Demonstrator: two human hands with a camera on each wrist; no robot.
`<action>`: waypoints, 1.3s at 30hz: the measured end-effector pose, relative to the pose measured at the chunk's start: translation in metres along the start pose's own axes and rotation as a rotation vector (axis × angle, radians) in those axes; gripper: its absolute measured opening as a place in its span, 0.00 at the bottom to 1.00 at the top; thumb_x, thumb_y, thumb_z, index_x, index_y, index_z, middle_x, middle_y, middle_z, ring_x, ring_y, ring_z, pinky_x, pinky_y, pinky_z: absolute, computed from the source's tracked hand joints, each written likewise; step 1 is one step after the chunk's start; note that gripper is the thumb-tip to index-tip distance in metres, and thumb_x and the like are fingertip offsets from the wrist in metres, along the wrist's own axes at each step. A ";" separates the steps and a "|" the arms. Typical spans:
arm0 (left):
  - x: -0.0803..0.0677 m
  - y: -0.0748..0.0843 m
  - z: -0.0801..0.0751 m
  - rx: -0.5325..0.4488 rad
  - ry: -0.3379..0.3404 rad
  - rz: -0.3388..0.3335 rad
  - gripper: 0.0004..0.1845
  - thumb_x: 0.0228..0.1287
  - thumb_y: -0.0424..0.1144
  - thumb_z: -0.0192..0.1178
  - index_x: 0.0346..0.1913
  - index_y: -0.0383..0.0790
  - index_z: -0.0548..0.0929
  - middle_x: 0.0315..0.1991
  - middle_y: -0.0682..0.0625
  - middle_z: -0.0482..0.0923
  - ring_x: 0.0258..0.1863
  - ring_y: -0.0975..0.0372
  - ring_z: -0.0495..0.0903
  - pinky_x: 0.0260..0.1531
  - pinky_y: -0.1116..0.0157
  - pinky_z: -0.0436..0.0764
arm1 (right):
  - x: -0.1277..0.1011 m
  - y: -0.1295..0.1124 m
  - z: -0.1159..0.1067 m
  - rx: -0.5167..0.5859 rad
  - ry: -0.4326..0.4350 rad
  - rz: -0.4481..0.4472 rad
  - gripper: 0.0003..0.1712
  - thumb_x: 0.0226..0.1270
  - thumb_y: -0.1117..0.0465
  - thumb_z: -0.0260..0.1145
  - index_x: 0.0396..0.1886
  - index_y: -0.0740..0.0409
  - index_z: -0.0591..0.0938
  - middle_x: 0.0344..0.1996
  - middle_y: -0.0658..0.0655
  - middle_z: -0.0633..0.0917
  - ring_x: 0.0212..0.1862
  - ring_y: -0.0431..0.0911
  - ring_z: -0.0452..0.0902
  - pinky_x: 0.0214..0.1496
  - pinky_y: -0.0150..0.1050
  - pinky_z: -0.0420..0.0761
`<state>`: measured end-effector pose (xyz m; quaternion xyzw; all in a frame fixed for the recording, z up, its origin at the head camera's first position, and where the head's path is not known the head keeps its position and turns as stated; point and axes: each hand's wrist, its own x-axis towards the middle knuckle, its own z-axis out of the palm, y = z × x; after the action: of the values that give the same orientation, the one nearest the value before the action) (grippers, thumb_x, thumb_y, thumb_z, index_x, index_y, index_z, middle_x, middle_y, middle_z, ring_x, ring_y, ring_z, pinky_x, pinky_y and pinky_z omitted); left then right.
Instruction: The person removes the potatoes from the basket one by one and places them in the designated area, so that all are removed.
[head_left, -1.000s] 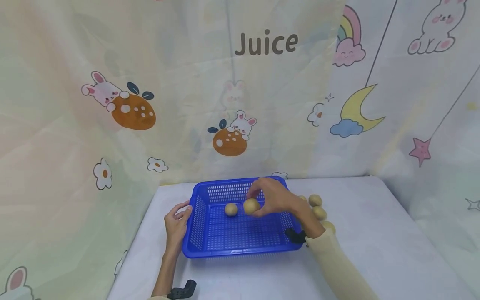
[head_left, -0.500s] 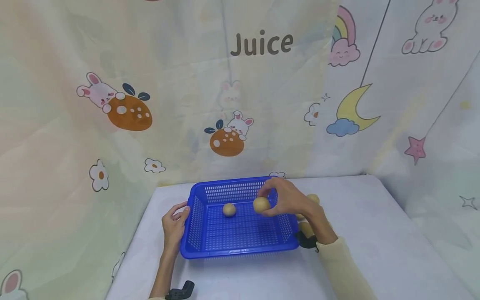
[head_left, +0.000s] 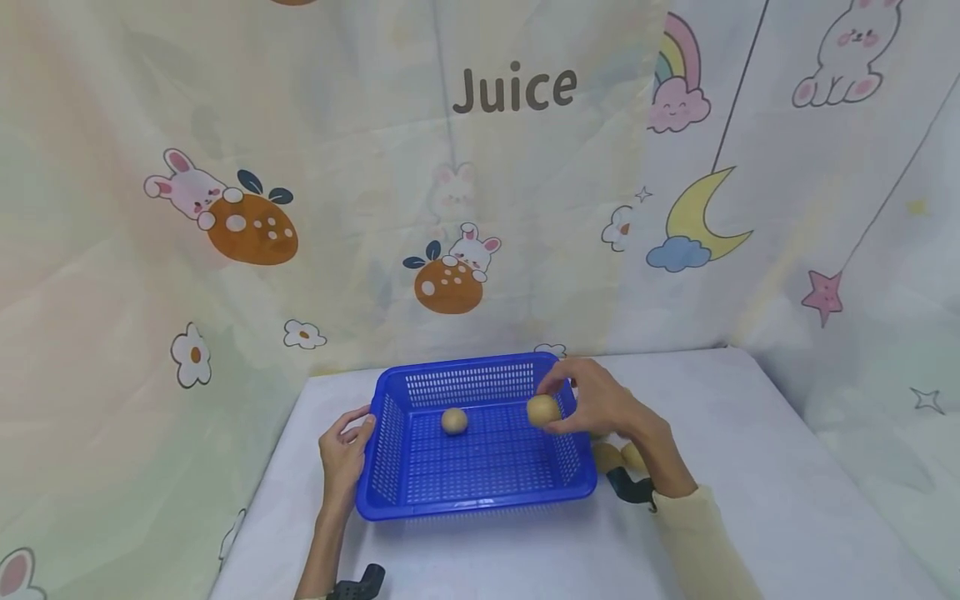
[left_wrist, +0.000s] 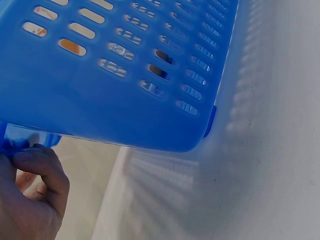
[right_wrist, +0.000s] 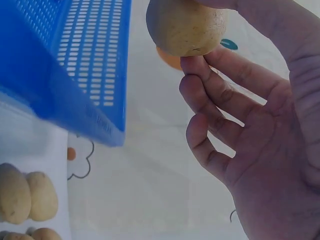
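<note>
A blue plastic basket [head_left: 480, 504] with slotted walls sits on the white table. One round, pale brown potato [head_left: 454, 422] lies on its floor. My left hand [head_left: 343, 450] grips the basket's left rim; in the left wrist view the same hand [left_wrist: 37, 195] shows curled fingers at the rim. Thumb and fingertips of my right hand [head_left: 607, 404] pinch another potato [head_left: 543, 410], which overlaps the inside of the right wall in the head view. The right wrist view shows this held potato [right_wrist: 185, 27] higher than the rim, with the lower fingers bent beneath it.
Several more potatoes [head_left: 606, 456] lie on the table just right of the basket, partly hidden by the right forearm. In the right wrist view, potatoes [right_wrist: 14, 195] rest beside the basket wall. A cartoon-printed cloth [head_left: 525, 208] hangs behind the table.
My right hand has moved right with the pinched potato, from over the basket's middle to its right wall. The left hand keeps its hold on the rim. The head view has shifted slightly.
</note>
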<state>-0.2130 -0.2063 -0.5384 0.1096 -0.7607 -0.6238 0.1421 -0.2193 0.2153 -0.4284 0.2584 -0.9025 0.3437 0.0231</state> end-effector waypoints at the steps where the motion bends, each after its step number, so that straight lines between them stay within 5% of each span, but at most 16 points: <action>1: 0.000 0.000 0.000 -0.001 -0.001 0.000 0.18 0.83 0.44 0.63 0.65 0.37 0.86 0.43 0.42 0.94 0.29 0.69 0.90 0.32 0.71 0.87 | -0.001 0.001 0.000 -0.003 0.004 0.004 0.23 0.50 0.52 0.89 0.45 0.46 0.90 0.42 0.44 0.89 0.51 0.51 0.84 0.60 0.54 0.82; 8: -0.001 -0.001 -0.003 -0.003 0.000 -0.003 0.19 0.83 0.45 0.63 0.65 0.37 0.86 0.42 0.43 0.94 0.29 0.69 0.89 0.31 0.71 0.87 | -0.010 0.011 -0.002 0.002 0.004 -0.009 0.21 0.50 0.51 0.89 0.43 0.45 0.90 0.39 0.42 0.89 0.48 0.48 0.83 0.58 0.50 0.80; 17: -0.001 -0.002 -0.004 -0.009 -0.009 -0.004 0.19 0.83 0.45 0.63 0.66 0.37 0.85 0.43 0.45 0.94 0.30 0.70 0.90 0.32 0.71 0.88 | -0.024 0.012 -0.003 -0.012 0.016 0.040 0.22 0.51 0.51 0.87 0.45 0.46 0.90 0.41 0.43 0.88 0.50 0.50 0.83 0.62 0.63 0.80; 27: -0.002 -0.002 -0.006 -0.011 -0.014 -0.008 0.19 0.83 0.45 0.62 0.66 0.37 0.85 0.43 0.44 0.94 0.30 0.69 0.90 0.32 0.71 0.87 | -0.037 0.021 -0.010 0.044 0.060 0.075 0.22 0.49 0.50 0.89 0.43 0.46 0.91 0.40 0.44 0.90 0.50 0.55 0.84 0.54 0.51 0.80; 39: -0.001 0.001 -0.001 -0.019 -0.014 -0.004 0.18 0.83 0.44 0.63 0.65 0.37 0.86 0.37 0.52 0.93 0.29 0.69 0.89 0.30 0.71 0.86 | -0.061 0.038 -0.026 -0.002 0.140 0.062 0.22 0.46 0.55 0.90 0.42 0.47 0.92 0.39 0.44 0.91 0.45 0.41 0.82 0.52 0.51 0.79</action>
<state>-0.2117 -0.2072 -0.5373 0.1055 -0.7555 -0.6319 0.1368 -0.1881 0.2832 -0.4448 0.2055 -0.9066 0.3607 0.0756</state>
